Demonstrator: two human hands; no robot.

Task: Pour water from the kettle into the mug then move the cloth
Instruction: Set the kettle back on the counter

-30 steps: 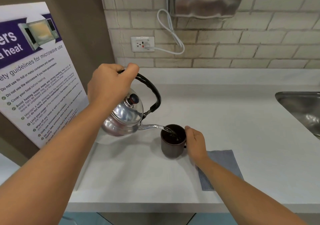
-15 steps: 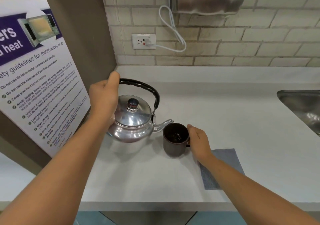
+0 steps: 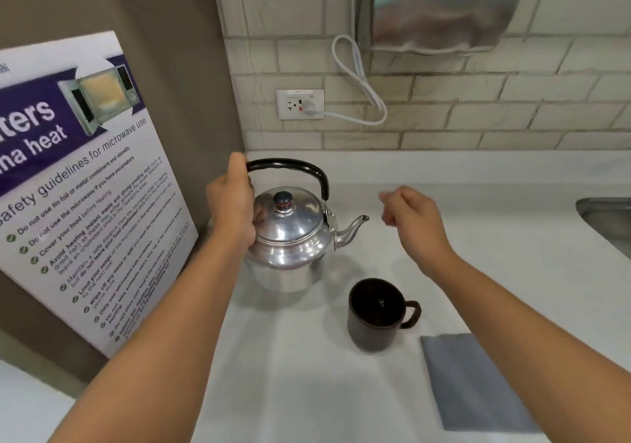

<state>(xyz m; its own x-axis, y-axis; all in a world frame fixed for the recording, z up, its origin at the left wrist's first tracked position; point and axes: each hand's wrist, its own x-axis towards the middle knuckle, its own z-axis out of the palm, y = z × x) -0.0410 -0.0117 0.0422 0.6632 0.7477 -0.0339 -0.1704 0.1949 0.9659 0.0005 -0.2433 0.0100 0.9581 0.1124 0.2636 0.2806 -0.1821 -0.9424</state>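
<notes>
Kettle (image 3: 290, 234) rests behind mug (image 3: 377, 313); left hand (image 3: 232, 207) grips its handle, right hand (image 3: 415, 220) empty, loosely curled, should reach cloth (image 3: 474, 381) right of mug.

The steel kettle (image 3: 290, 234) stands upright on the white counter (image 3: 307, 391), spout toward three o'clock. The left hand (image 3: 232, 209) is at its nine o'clock side, fingers on the end of the black handle. The right hand (image 3: 415, 222) hangs loosely curled in the air, touching nothing. The dark mug (image 3: 377, 313) sits at the kettle's five o'clock, the grey cloth (image 3: 474, 381) at the mug's four o'clock
</notes>
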